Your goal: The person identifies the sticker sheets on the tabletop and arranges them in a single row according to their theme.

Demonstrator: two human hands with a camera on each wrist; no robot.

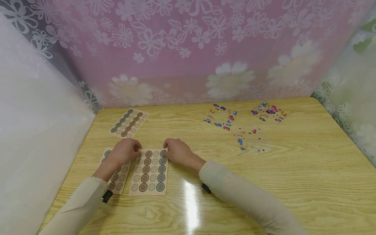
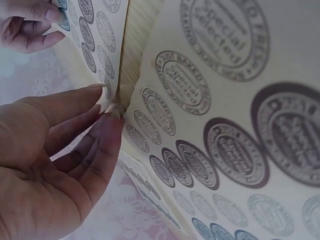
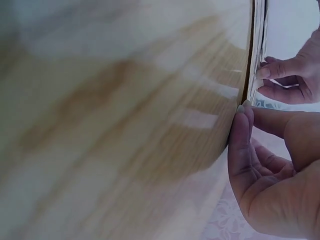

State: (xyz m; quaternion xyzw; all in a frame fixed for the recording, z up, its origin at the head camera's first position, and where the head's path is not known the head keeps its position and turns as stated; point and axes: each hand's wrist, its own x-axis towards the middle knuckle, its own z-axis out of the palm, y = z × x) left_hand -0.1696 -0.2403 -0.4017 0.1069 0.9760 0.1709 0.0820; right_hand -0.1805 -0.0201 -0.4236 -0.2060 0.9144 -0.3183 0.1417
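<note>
A: Gripping anything with the left hand (image 1: 124, 151)?

B: Yes — pinching the upper left corner of the middle sticker sheet (image 1: 149, 174) between thumb and fingers.

A: And doing what with the right hand (image 1: 177, 151)?

B: Pinching the same sheet at its upper right corner, also between thumb and curled fingers.

A: Lying where?

B: Spanning the gap between both hands, over the left part of the wooden table (image 1: 279, 182), and showing columns of round stickers in brown, blue and pale grey.

A: Seeing others nearby?

B: Finding the left sheet (image 1: 118, 181) just beside it — partly hiding behind the left arm, and reading "Special Selected" up close. Finding also the far sheet (image 1: 130, 123), slanting beyond the left hand.

A: Spotting anything farther right?

B: Noticing a ring of colourful pieces (image 1: 231, 117), a denser cluster (image 1: 270, 111) to its right and a looser scatter (image 1: 240, 141) nearer. Facing a pink floral curtain (image 1: 176, 81) behind everything.
</note>
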